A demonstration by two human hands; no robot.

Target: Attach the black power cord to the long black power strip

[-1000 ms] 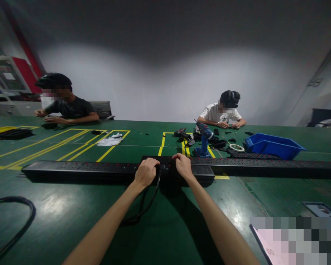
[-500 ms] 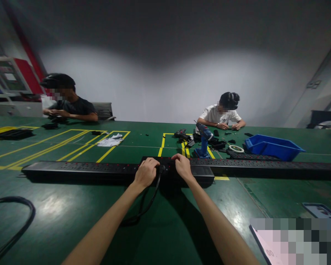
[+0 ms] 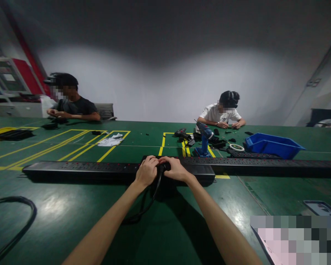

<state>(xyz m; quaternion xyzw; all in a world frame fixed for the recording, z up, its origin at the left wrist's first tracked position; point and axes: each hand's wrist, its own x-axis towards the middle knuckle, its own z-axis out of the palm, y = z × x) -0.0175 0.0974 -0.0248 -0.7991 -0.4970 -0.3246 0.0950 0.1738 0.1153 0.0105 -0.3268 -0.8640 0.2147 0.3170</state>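
Observation:
Two long black power strips lie across the table, a left one [image 3: 79,167] and a right one [image 3: 259,167], overlapping near the middle. At that overlap my left hand [image 3: 147,170] curls its fingers beside a black plug [image 3: 162,168]. My right hand [image 3: 176,169] reaches in from the other side, its fingers bent round the plug and its fingertips close to my left hand's. From the plug a black cable [image 3: 155,195] hangs down toward me and loops on the table. The exact contact of my left fingertips is hidden.
Behind the strips stand a blue power drill [image 3: 205,140] and a blue bin [image 3: 274,145], with a tape roll [image 3: 236,147] and dark parts between. White papers [image 3: 110,141] lie left of centre. Two people sit across the green table [image 3: 71,228]. A thick cable [image 3: 30,217] curves at left.
My right hand has moved left, from the strip beside the plug onto the plug, close to my left hand. My left hand has hardly moved.

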